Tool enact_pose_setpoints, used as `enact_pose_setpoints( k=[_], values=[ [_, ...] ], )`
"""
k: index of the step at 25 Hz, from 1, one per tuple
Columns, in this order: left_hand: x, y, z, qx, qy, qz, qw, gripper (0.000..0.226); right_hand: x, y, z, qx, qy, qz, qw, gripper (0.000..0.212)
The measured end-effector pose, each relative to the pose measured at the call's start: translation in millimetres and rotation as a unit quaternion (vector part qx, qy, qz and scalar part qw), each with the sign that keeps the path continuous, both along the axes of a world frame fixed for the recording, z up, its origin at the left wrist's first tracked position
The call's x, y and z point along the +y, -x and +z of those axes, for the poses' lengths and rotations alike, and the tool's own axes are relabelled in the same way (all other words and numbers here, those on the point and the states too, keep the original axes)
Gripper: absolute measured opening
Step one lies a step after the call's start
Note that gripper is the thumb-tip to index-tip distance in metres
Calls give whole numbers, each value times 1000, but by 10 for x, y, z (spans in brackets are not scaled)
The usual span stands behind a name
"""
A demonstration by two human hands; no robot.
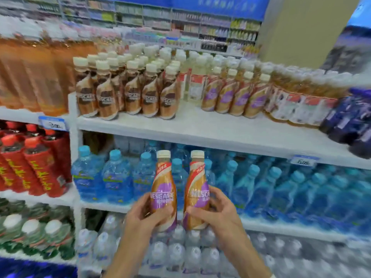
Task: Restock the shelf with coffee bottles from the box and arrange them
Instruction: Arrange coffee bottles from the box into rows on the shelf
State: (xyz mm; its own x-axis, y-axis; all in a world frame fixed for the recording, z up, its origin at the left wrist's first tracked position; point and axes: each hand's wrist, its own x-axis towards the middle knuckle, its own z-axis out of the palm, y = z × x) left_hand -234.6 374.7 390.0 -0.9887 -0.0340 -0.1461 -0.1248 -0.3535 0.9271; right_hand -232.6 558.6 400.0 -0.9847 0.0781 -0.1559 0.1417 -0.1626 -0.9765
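"NESCAFE" on held coffee bottles (pixel 163 195)

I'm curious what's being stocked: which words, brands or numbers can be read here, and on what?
"NESCAFE": left bottle, in the left hand.
"NESCA", rest hidden: right bottle, in the right hand.
"NESCAFE", blurry: brown bottles on the top shelf.
Left price tag, right price tag, yellow characters on red bottles: too blurred to read.

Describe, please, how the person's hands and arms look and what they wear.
The left hand and right hand are bare: no gloves or watch visible. Both forearms are uncovered; a small white sliver by the right forearm at the frame's bottom may be a sleeve.
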Motion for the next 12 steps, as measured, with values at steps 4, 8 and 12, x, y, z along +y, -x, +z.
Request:
enact_pose_setpoints(
  k=[4, 8, 12],
  values=[
    [577, 245, 289, 42, 19, -31, 998, 49, 724, 122, 276, 35, -24, -11, 999, 85],
    [1093, 616, 550, 86, 52, -35, 994, 53, 1357, 368, 601, 74, -37, -40, 996, 89],
    [1480, 1039, 850, 131, 111, -31, 985, 66, 1808, 712, 974, 132, -88, -63, 985, 78]
  ],
)
